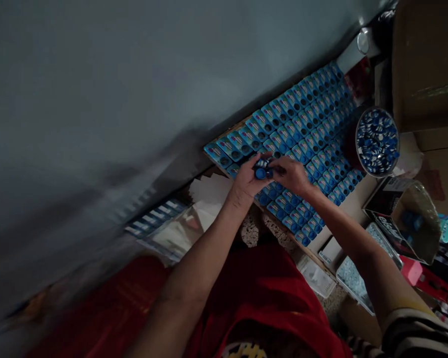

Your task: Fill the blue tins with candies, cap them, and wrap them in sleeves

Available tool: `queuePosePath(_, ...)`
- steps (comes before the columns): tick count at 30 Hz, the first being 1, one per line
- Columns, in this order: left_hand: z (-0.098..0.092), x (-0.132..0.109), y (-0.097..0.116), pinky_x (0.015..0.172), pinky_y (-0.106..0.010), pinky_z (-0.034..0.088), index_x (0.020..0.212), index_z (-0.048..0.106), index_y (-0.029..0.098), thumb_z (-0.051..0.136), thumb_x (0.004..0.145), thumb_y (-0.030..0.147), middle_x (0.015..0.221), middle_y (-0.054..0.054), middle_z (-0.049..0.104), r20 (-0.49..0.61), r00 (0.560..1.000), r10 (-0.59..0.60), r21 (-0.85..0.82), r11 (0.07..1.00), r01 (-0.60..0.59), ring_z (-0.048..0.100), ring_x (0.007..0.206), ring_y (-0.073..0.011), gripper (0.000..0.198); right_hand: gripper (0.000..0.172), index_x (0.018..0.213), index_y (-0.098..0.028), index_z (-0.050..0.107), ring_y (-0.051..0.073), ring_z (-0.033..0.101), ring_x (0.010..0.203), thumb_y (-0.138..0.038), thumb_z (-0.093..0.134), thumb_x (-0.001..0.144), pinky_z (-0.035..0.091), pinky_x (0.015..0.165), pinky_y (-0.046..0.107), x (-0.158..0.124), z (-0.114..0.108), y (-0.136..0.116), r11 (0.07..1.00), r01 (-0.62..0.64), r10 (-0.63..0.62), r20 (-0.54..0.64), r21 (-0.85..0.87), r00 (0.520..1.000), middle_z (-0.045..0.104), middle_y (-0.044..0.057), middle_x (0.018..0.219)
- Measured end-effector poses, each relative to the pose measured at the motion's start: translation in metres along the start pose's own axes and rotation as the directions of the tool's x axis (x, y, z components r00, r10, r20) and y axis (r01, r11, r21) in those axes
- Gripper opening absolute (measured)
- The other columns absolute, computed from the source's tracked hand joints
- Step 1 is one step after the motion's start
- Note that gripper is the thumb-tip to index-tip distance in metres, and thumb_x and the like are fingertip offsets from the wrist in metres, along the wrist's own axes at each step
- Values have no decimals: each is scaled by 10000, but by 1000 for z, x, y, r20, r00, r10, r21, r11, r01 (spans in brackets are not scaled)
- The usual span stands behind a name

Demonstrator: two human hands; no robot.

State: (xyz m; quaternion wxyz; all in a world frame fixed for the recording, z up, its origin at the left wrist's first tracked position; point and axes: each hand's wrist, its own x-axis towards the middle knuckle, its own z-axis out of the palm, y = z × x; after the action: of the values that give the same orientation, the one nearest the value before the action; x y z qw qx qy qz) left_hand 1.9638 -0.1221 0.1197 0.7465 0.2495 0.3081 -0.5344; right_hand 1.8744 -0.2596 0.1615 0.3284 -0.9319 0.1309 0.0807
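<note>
My left hand (244, 180) is cupped, palm up, around several small round blue pieces (260, 173) that look like caps, some with white parts. My right hand (294, 175) meets it from the right, its fingertips pinched together at the edge of the pile. What sits between those fingertips is too dark to make out. Beneath both hands, rows of small blue printed cards (283, 136) cover a board. Many of the cards bear a round spot, dark on some and blue on others.
A round tub (378, 171) full of blue and white pieces stands at the right. Near it are an open carton (386, 219) and a clear tray (353, 281) of pale small pieces. A grey wall (134, 89) runs along the far left. White papers (209, 194) lie left of the board.
</note>
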Motion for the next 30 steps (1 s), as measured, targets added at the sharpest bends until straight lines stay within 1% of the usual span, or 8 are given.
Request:
queuePosePath(3,-9,-12,7,941,-399,663,1066,770,196,546,1106,348,982,-59,824,-4,1000,25,-14,1000,-25,807,924,-200,274,326,1099,-276,839,221,763,903,-180,667,838,632,875,353,-1,-1,13,980,-175,187,-131,94,974,820,12,979)
queuePosePath(5,-15,-21,17,1047,-446,637,1093,772,201,557,1106,349,1039,-63,827,2,998,66,-24,998,-66,807,1006,-205,261,266,1040,-247,847,234,780,905,-237,684,829,622,883,364,4,-5,24,941,-306,331,-215,141,919,833,16,956)
queuePosePath(7,-21,-28,28,1084,-453,620,1103,780,208,563,1108,344,1086,-66,827,8,994,109,-19,994,-109,802,1048,-209,257,199,972,-243,845,257,789,943,-278,708,832,612,910,390,15,-8,31,927,-364,374,-253,86,893,841,26,957)
queuePosePath(11,-26,-34,41,989,-382,641,1112,787,224,630,1072,247,1112,-52,827,7,987,160,10,987,-160,798,1006,-193,164,107,887,-248,818,275,770,999,-237,728,829,594,910,393,46,-6,30,929,-299,256,-205,-216,945,832,55,1011)
queuePosePath(14,-23,-30,40,860,-300,636,1116,781,223,678,1020,155,1029,-36,823,8,989,150,45,988,-150,793,917,-163,156,96,877,-245,782,291,753,960,-192,738,810,585,872,400,72,-3,31,882,-298,262,-147,-366,954,806,76,941)
queuePosePath(20,-15,-20,31,927,-307,631,1123,786,212,791,954,184,1019,-39,832,59,993,102,84,991,-106,800,911,-156,171,255,802,-266,684,297,717,919,-457,852,821,586,829,426,106,-14,50,914,-261,239,-107,-311,965,737,52,828)
queuePosePath(25,-7,-14,29,970,-377,654,1165,786,205,658,1064,528,990,-84,836,65,995,74,17,997,-76,819,966,-225,362,105,893,-247,712,277,704,949,-320,787,899,557,877,408,74,-12,16,931,-224,179,-174,-287,968,762,75,939)
queuePosePath(30,-7,-9,24,1022,-411,638,1160,763,222,553,1102,602,962,-54,817,5,999,44,68,997,-45,806,1029,-236,438,182,1029,-251,770,199,653,855,-326,605,1025,547,817,337,37,1,-17,998,66,-58,-294,18,954,735,43,938)
